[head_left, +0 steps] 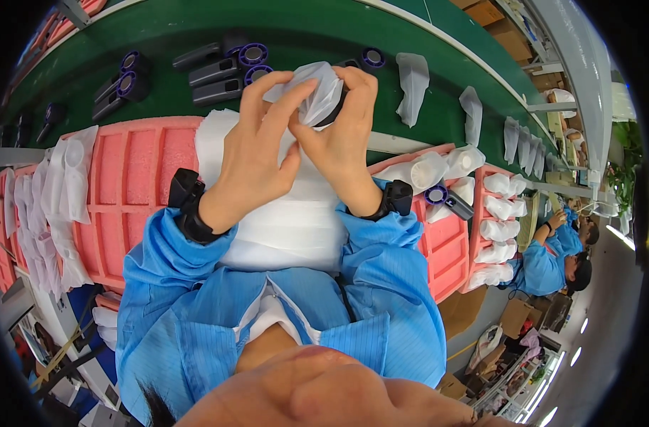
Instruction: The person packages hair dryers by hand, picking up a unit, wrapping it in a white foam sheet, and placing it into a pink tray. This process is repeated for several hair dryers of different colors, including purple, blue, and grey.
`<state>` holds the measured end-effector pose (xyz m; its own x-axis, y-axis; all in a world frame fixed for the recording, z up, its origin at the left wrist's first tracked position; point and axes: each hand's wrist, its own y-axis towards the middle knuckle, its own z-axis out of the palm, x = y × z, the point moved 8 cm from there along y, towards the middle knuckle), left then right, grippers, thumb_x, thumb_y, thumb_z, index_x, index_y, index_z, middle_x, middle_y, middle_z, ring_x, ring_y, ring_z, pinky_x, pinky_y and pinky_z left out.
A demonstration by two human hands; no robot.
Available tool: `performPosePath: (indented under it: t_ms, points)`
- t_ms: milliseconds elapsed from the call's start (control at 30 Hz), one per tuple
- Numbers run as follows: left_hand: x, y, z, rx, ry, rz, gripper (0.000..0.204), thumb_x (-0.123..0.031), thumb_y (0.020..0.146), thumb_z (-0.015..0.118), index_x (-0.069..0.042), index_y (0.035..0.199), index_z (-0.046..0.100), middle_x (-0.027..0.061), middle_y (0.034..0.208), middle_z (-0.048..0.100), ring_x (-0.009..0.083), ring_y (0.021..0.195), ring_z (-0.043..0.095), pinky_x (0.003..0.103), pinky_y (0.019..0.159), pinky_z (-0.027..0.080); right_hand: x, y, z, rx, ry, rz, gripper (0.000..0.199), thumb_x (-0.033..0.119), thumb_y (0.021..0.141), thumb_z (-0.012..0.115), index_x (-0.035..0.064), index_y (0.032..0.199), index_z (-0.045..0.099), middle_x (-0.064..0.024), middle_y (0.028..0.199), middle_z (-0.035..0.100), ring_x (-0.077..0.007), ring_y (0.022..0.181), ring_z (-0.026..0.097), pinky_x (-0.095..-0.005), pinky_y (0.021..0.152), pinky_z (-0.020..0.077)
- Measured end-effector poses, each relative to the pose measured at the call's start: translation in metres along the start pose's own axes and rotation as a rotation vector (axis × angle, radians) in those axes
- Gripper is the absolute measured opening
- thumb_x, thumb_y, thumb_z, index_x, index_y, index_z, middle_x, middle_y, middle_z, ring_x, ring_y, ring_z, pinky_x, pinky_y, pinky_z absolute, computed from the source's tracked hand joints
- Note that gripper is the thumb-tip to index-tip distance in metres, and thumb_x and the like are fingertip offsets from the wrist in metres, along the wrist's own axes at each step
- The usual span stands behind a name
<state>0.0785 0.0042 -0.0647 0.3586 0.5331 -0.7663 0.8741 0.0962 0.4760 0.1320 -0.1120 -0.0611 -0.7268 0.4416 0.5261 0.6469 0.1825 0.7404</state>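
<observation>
Both my hands are raised over the green conveyor belt, pinching one small translucent white bag. A dark object sits inside the bag, mostly hidden. My left hand grips the bag's left side with fingers and thumb. Closed around the bag's right side and the dark object is my right hand. Each wrist wears a black band. Under my hands lies a stack of white foam sheets on a pink foam tray.
Black handheld devices with purple rings lie on the belt, and bagged ones trail off to the right. Pink trays at right hold bagged pieces. Empty bags hang at left. Other workers in blue sit far right.
</observation>
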Motion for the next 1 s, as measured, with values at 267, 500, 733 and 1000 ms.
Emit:
performPosePath:
  t_ms: [267,500,733,1000]
  points:
    - [0.029,0.021,-0.029,0.083,-0.343,0.056,0.05,-0.008,0.066,0.078,-0.008,0.112,0.058,0.0092,0.124,0.047,0.0237,0.105,0.056,0.035,0.086,0.046,0.003,0.01,0.017,0.408,0.285,0.025,0.061,0.011,0.065,0.079,0.0003,0.116,0.049,-0.0123,0.105,0.056,-0.0226,0.093,0.058,-0.0358,0.075,0.0493]
    - [0.035,0.01,-0.06,-0.371,-0.378,-0.043,0.037,-0.011,0.068,0.081,-0.007,0.101,0.063,0.0094,0.122,0.048,0.0238,0.112,0.05,0.033,0.091,0.042,-0.01,-0.01,0.028,0.471,0.075,0.038,0.05,0.007,0.067,0.076,-0.0007,0.109,0.052,-0.0162,0.091,0.06,-0.0363,0.08,0.062,-0.0388,0.066,0.0503]
    - [-0.001,-0.002,-0.05,-0.384,-0.151,0.272,0.024,-0.008,0.07,0.079,-0.006,0.089,0.066,0.0094,0.119,0.049,0.0218,0.109,0.051,0.031,0.088,0.042,0.01,-0.015,0.025,0.352,-0.086,0.048,0.042,0.006,0.07,0.072,-0.0015,0.107,0.053,-0.0189,0.086,0.06,-0.0397,0.079,0.06,-0.0407,0.062,0.0496]
    - [0.055,0.016,-0.06,-0.382,-0.409,-0.079,0.02,-0.008,0.071,0.078,-0.005,0.085,0.064,0.0086,0.106,0.055,0.0186,0.091,0.055,0.028,0.08,0.044,-0.013,-0.01,0.004,0.534,0.429,0.464,0.04,0.011,0.078,0.072,-0.0008,0.112,0.056,-0.0086,0.094,0.064,-0.0146,0.08,0.059,-0.0297,0.072,0.0488]
